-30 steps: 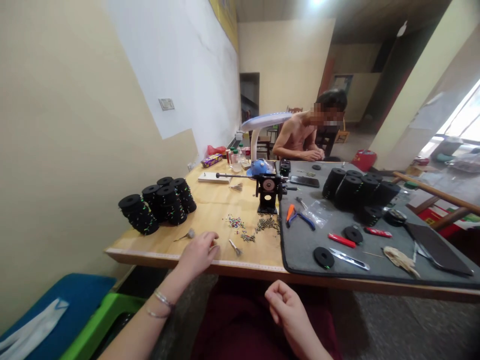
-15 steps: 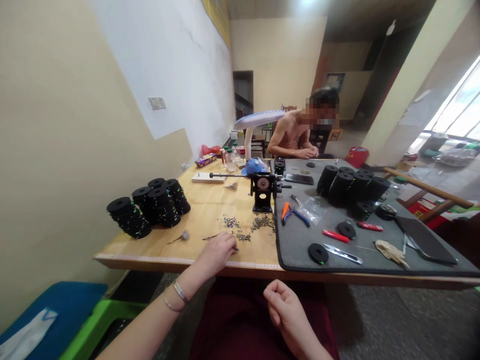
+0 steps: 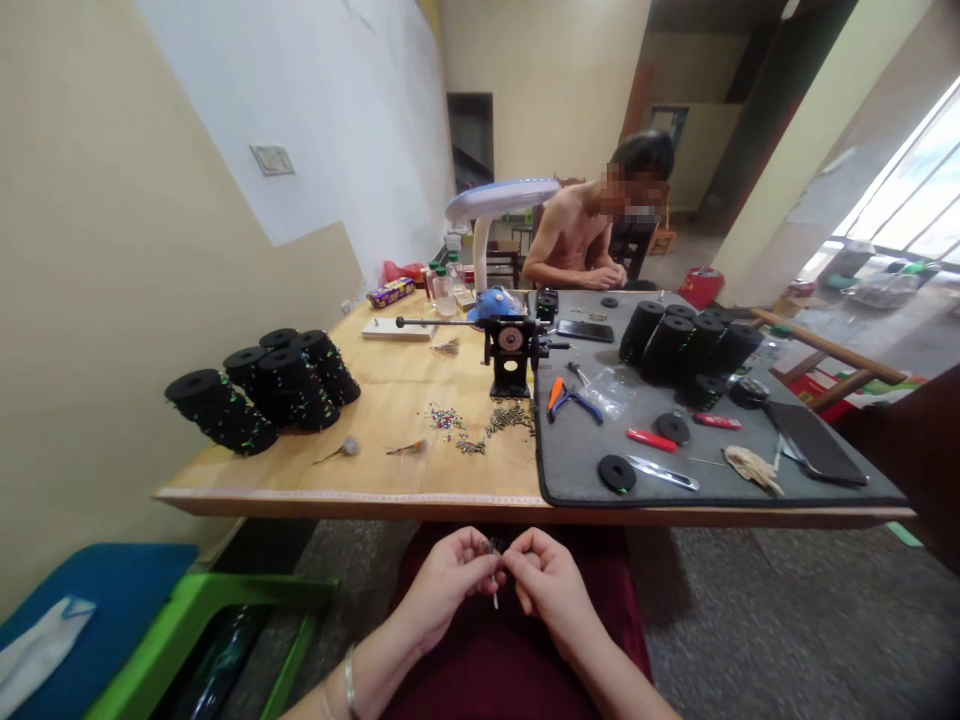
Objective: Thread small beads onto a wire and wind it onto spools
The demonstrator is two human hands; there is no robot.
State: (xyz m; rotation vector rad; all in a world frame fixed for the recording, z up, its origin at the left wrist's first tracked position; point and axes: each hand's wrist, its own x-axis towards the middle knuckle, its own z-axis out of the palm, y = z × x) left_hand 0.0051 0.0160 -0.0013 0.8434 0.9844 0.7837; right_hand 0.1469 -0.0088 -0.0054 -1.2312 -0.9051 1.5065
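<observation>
Black spools [image 3: 251,385] stand stacked on the wooden desk [image 3: 225,490] at left. Below its edge, over a dark red lap [image 3: 450,670], the left hand [image 3: 446,580] and right hand [image 3: 544,585] meet, fingertips clamped on a thin pale pin [image 3: 495,597], too small to tell more. Further right, orange-and-blue pliers [image 3: 566,402] lie on a grey mat [image 3: 577,470].

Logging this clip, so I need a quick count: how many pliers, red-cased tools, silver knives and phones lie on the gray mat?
On the gray mat:
Orange-and-blue pliers: 1
Red-cased tools: 2
Silver knife: 1
Phone: 1
Total: 5
</observation>
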